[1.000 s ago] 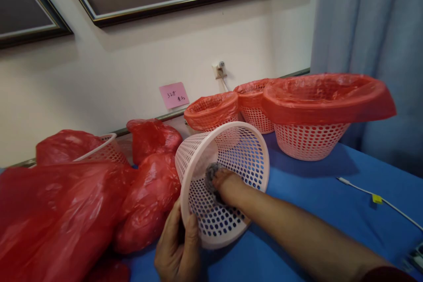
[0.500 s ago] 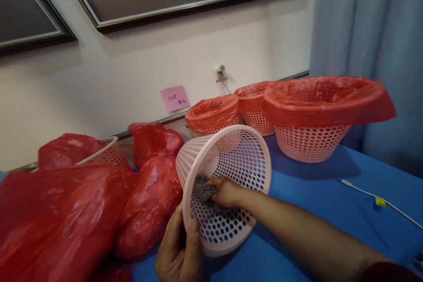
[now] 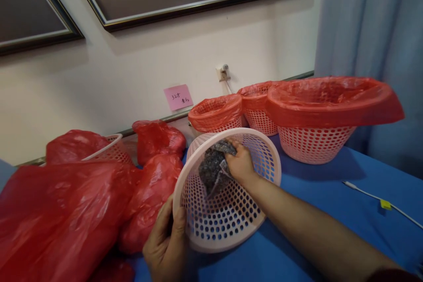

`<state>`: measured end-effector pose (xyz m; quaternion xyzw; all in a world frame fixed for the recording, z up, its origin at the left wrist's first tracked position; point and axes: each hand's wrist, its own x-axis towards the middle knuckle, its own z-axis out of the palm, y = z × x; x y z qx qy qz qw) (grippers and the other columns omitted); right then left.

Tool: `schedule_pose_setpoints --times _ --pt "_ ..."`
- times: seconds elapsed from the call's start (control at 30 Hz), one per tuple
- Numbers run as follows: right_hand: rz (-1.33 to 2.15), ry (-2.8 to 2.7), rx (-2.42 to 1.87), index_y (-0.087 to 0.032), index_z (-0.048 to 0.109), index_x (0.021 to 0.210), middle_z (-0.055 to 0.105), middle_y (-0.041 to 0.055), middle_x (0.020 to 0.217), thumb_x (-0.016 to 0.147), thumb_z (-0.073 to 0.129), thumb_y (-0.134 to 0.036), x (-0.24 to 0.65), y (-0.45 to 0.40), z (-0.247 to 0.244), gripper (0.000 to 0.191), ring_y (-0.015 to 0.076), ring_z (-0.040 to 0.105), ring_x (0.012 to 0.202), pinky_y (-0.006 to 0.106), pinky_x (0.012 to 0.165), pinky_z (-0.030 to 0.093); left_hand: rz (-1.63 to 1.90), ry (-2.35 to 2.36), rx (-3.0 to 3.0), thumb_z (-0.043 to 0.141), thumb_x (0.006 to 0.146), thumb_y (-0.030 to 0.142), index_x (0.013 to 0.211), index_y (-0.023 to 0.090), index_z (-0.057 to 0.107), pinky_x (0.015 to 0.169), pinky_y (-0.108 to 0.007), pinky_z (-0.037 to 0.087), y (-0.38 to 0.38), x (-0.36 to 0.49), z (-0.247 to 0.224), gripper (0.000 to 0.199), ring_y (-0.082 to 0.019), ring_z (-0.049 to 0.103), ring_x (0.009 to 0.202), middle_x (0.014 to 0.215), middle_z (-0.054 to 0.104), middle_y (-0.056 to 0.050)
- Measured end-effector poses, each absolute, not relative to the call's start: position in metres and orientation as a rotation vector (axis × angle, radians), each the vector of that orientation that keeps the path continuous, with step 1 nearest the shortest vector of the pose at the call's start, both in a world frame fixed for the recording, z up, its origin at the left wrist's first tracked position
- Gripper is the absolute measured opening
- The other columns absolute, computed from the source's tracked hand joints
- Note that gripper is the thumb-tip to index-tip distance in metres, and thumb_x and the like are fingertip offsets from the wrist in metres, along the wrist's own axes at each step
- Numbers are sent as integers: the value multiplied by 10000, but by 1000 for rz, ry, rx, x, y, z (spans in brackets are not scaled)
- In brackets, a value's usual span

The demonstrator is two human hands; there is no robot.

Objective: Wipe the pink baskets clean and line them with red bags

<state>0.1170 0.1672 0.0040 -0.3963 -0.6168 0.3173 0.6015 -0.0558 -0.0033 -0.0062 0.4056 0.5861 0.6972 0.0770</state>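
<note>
A pale pink plastic basket (image 3: pixel 276 158) with a perforated wall is tipped toward me, its mouth facing me. My left hand (image 3: pixel 167 242) grips the rim at its lower left, thumb on the inner side and fingers outside. Inside the basket, my right hand (image 3: pixel 243 163) is closed on a crumpled dark grey cloth (image 3: pixel 213 169). The cloth lies against the inner wall, and part of my right fingers is hidden behind its folds.
Red plastic bags (image 3: pixel 72 216) heap up on the left, near another basket (image 3: pixel 119 150). Several baskets lined with red bags stand along the wall, the largest basket (image 3: pixel 315 143) at right. A white cable (image 3: pixel 370 193) lies on the blue tabletop (image 3: pixel 317 202).
My right hand and the grey cloth have moved up inside the basket, and more of the cloth shows. The basket's mouth has turned slightly, with my left hand shifting left along with the rim.
</note>
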Motion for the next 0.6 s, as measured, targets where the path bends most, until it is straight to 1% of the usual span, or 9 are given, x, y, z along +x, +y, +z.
schedule_pose_setpoints --times 0.03,0.1,0.13,0.2,0.27,0.4,0.43,0.5,0.6 --pt "722 -1498 -968 -185 673 1391 677 128 1481 813 595 -111 117 167 -2 587 289 578 1440 467 1248 424 2084 1737 1219 885 778 576 1188 243 834 1143 -511 556 -4 -56 -6 531 -306 785 1119 1232 830 -62" --pt "692 -1661 -1092 -133 704 1361 601 202 1560 767 631 -54 116 165 -13 604 342 497 1515 511 1300 333 2071 1726 1231 883 788 561 1185 246 836 1144 -495 558 -6 -55 -6 509 -303 779 1139 1233 831 -61" --pt "687 -1744 -1154 -103 717 1339 592 246 1555 750 650 -38 116 165 -19 596 372 502 1508 540 1294 331 2065 1727 1235 882 789 562 1180 250 837 1150 -493 554 -7 -55 -7 503 -303 778 1146 1233 831 -59" --pt "690 -1901 -1246 -77 740 1290 648 289 1470 722 686 -31 115 164 -28 572 402 583 1427 570 1239 398 2056 1742 1235 887 779 571 1177 251 838 1166 -500 540 -8 -54 -8 514 -306 774 1155 1239 830 -60" --pt "693 -2045 -1277 -101 770 1241 737 255 1344 711 712 -52 112 161 -34 535 384 681 1302 532 1152 497 2071 1744 1227 898 763 571 1169 252 839 1161 -496 545 -9 -53 -10 520 -306 778 1143 1232 832 -58" --pt "667 -2279 -1187 -219 813 1183 835 87 1159 756 720 -127 100 145 -32 447 276 784 1089 370 974 610 2112 1729 1216 887 801 532 1178 277 837 1105 -421 591 -8 -51 -13 458 -276 788 1113 1224 835 -35" --pt "639 -2308 -1149 -247 799 1229 832 53 1189 782 708 -139 96 141 -29 470 251 782 1102 343 977 610 2113 1728 1214 886 806 524 1180 282 837 1091 -399 599 -8 -51 -13 448 -270 789 1109 1223 835 -29" --pt "543 -2323 -1073 -282 716 1390 761 20 1384 848 671 -151 87 137 -21 560 218 719 1261 328 1090 559 2109 1709 1232 888 808 514 1178 289 839 1076 -372 605 -9 -50 -13 435 -264 790 1106 1218 837 -21" --pt "358 -2296 -1016 -270 586 1537 540 47 1651 956 621 -170 78 149 -12 590 228 499 1521 392 1280 389 2077 1680 1318 879 821 514 1162 296 846 1077 -360 602 -9 -50 -13 407 -255 793 1095 1205 840 -16"
